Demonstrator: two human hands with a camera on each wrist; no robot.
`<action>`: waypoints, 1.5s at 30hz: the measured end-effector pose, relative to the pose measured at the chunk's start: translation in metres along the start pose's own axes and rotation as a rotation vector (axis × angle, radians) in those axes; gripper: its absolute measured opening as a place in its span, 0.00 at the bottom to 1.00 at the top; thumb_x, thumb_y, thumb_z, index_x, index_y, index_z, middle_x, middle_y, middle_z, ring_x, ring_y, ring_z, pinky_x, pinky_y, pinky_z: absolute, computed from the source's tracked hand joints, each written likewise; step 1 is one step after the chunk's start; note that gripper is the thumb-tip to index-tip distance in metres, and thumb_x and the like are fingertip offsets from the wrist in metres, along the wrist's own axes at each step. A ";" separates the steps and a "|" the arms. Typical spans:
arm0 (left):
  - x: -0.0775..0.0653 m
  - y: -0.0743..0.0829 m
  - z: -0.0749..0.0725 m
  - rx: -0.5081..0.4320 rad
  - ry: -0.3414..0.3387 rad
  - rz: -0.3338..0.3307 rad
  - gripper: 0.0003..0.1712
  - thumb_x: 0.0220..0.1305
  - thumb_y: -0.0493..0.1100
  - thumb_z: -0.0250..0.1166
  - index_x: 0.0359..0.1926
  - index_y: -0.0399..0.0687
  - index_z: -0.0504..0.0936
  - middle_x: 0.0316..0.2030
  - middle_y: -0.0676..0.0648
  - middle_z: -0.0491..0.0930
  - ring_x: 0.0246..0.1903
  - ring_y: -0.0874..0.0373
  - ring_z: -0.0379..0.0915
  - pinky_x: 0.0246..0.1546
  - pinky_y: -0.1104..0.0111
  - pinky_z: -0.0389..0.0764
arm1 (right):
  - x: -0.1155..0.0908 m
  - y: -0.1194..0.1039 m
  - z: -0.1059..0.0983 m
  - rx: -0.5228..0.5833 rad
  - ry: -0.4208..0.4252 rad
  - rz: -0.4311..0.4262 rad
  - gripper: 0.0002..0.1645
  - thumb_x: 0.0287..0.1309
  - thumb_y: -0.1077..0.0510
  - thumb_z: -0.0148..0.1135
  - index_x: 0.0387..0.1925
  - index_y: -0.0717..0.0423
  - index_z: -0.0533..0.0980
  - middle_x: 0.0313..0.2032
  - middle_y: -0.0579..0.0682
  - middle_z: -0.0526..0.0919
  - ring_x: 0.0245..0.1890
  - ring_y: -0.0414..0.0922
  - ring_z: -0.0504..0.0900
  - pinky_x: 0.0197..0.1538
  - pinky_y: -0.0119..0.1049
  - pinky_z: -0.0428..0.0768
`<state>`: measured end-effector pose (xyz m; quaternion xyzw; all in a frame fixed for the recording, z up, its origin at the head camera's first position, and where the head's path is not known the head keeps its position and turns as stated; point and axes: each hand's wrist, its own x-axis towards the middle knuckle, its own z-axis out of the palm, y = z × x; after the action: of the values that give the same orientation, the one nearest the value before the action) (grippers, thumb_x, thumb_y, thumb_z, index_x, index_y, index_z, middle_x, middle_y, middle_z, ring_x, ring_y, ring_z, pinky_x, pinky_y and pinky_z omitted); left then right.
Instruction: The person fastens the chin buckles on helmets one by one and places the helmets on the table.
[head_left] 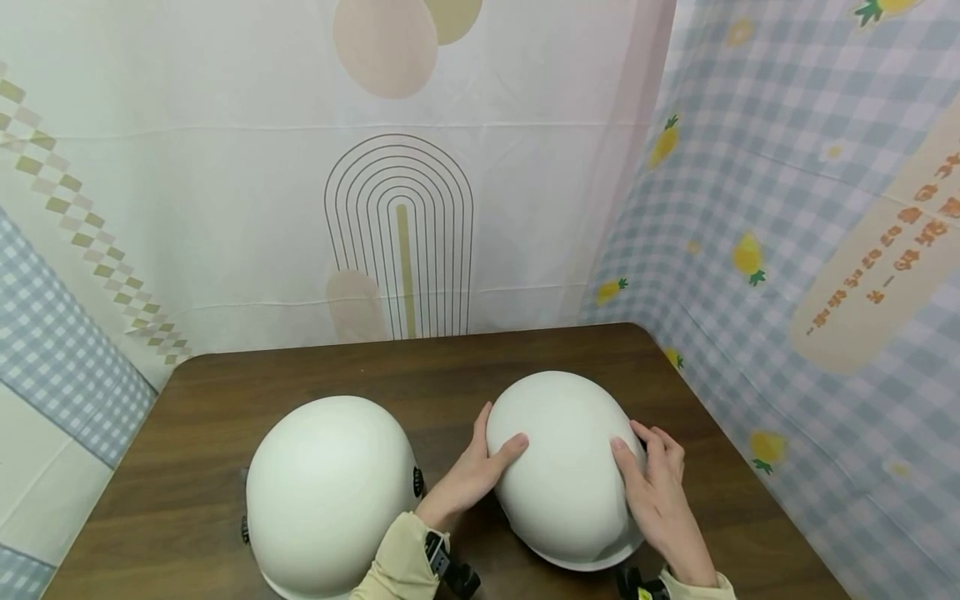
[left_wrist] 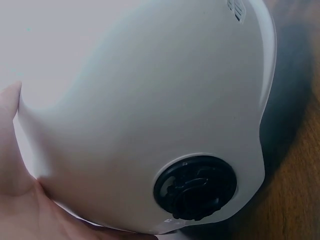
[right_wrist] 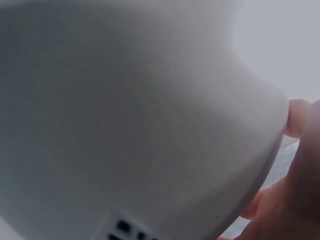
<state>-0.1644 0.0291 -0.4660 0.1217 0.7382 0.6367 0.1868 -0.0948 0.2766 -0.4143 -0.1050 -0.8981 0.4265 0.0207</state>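
Note:
A smooth white helmet [head_left: 566, 475], dome side up, is gripped from both sides over the right part of the table. My left hand [head_left: 480, 467] holds its left side, thumb on the shell and fingers at the lower edge. On the opposite side my right hand [head_left: 658, 496] grips it the same way, its fingertips partly hidden behind the shell. In the left wrist view a round black knob [left_wrist: 195, 187] shows near the rim, below a small printed sticker [left_wrist: 236, 10]. The right wrist view shows mostly shell, with part of a black-and-white label [right_wrist: 125, 229].
Another white helmet [head_left: 330, 492] stands on the left of the brown wooden table [head_left: 442, 375], with black side knobs [head_left: 417, 482]. My left forearm overlaps its right side. A patterned white cloth [head_left: 247, 233] hangs behind, and a blue checked cloth [head_left: 720, 317] on the right.

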 end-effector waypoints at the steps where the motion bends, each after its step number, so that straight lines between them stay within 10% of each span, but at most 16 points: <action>1: 0.000 0.000 0.000 0.002 0.001 0.002 0.56 0.63 0.70 0.56 0.77 0.60 0.32 0.72 0.35 0.49 0.66 0.38 0.58 0.57 0.43 0.67 | 0.000 0.000 0.000 -0.001 -0.002 -0.001 0.48 0.67 0.29 0.39 0.73 0.58 0.52 0.70 0.66 0.36 0.69 0.68 0.46 0.59 0.71 0.55; 45: 0.000 0.000 0.003 -0.002 -0.002 -0.003 0.56 0.64 0.69 0.57 0.77 0.60 0.31 0.73 0.35 0.47 0.65 0.37 0.58 0.54 0.42 0.68 | 0.005 0.009 0.002 -0.018 -0.025 0.033 0.51 0.67 0.27 0.36 0.74 0.62 0.50 0.70 0.67 0.38 0.69 0.67 0.46 0.61 0.70 0.56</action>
<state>-0.1634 0.0316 -0.4663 0.1211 0.7374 0.6372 0.1886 -0.0987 0.2812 -0.4227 -0.1149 -0.9002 0.4200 0.0014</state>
